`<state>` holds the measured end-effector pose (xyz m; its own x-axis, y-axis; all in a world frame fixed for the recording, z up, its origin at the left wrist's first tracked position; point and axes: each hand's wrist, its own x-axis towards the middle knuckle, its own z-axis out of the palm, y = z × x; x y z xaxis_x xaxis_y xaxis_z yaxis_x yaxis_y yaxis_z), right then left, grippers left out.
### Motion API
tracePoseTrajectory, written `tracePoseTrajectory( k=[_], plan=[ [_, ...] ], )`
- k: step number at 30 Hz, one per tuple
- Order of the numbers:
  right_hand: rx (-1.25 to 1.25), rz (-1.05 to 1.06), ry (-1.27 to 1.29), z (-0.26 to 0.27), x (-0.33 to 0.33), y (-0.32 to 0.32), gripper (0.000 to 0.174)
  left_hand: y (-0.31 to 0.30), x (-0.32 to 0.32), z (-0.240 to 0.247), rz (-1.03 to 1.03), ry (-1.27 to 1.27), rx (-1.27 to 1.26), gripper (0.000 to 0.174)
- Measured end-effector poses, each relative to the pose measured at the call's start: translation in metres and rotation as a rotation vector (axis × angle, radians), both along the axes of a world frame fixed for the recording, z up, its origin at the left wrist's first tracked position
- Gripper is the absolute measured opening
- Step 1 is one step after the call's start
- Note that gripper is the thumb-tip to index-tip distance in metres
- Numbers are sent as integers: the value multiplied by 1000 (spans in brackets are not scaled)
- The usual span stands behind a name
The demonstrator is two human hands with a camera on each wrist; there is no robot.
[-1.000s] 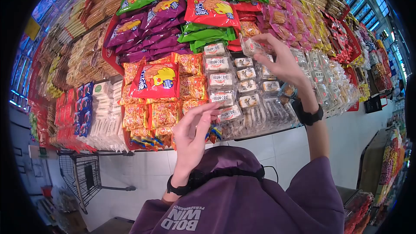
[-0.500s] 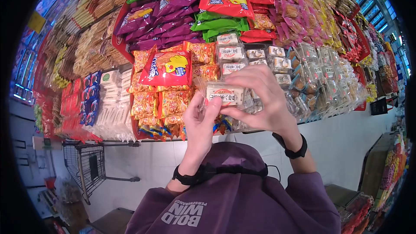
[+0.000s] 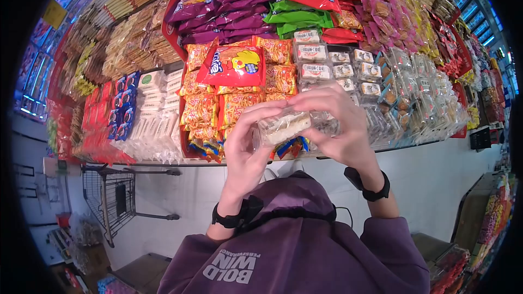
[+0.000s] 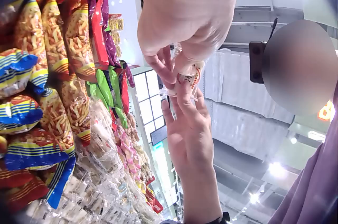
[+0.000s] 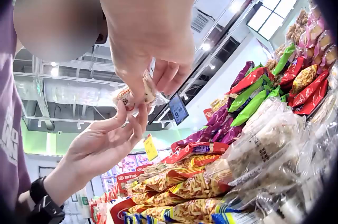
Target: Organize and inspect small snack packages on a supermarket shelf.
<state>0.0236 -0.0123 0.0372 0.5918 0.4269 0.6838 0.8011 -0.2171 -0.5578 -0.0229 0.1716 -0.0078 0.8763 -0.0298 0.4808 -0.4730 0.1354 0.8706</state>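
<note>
A small clear-wrapped snack pack (image 3: 289, 128), pale inside, is held between both hands above the front of the snack display. The left hand (image 3: 246, 142) grips its left end, thumb below and fingers over the top. At the other end the right hand (image 3: 344, 125) pinches it with thumb and fingers. In the left wrist view, printed marks show on the wrapped pack (image 4: 194, 73) between the fingertips. The right wrist view shows the pack (image 5: 122, 97) tilted, with crinkled film. Beneath the hands lie rows of similar white packs (image 3: 316, 71).
Orange noodle-snack bags (image 3: 234, 109) stand left of centre, with a red bag (image 3: 234, 68) on top. Purple bags (image 3: 245, 8) and green bags (image 3: 299, 19) are stacked behind. A shopping cart (image 3: 117, 196) stands on the floor at left, and a black basket (image 3: 480, 139) at right.
The right hand has brought the pack from the display back to the left hand, and both now hold it. Its printed face has turned away from the head view, showing a pale side.
</note>
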Motion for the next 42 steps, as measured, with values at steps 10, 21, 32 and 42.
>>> tracePoseTrajectory(
  k=[10, 21, 32, 42],
  plan=[
    [149, -95, -52, -16, -28, 26, 37, 13, -30, -6, 118, 142, -246, 60],
    [25, -181, -205, -28, -47, 38, 46, 18, -30, -3, 58, 73, -276, 46],
    [145, -111, 173, -34, -58, 33, 49, 15, -34, -12, 144, 88, -203, 37],
    [780, 470, 1179, -40, -68, 36, 41, 8, -32, -13, -131, 324, -224, 51]
  ],
)
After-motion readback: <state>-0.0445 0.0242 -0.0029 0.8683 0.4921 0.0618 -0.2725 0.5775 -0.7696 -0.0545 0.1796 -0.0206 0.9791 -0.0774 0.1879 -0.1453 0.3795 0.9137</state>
